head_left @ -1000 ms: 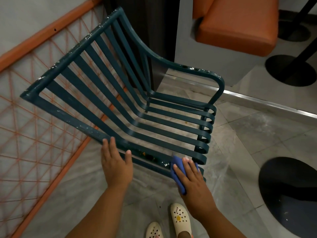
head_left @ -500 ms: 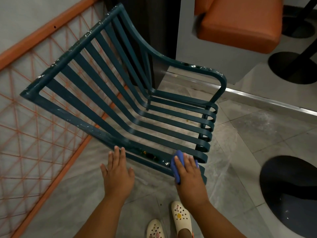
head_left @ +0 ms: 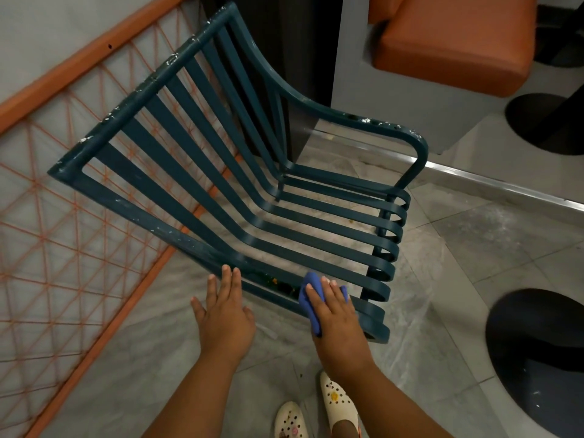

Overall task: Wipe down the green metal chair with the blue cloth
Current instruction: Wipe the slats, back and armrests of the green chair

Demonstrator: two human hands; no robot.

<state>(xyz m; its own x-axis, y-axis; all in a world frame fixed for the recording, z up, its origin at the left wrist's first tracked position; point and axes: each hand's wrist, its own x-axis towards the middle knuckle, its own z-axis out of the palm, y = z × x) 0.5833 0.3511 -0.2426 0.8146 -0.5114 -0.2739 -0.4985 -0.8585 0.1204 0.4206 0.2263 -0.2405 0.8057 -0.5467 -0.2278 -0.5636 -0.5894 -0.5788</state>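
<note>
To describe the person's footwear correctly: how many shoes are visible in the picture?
2. One cream clog sits at the bottom edge, cut off by the frame; the second clog is just right of it, below the right hand.

Left hand (head_left: 225, 314) flat, fingers straight; right hand (head_left: 335, 314) spread, palm down.
</note>
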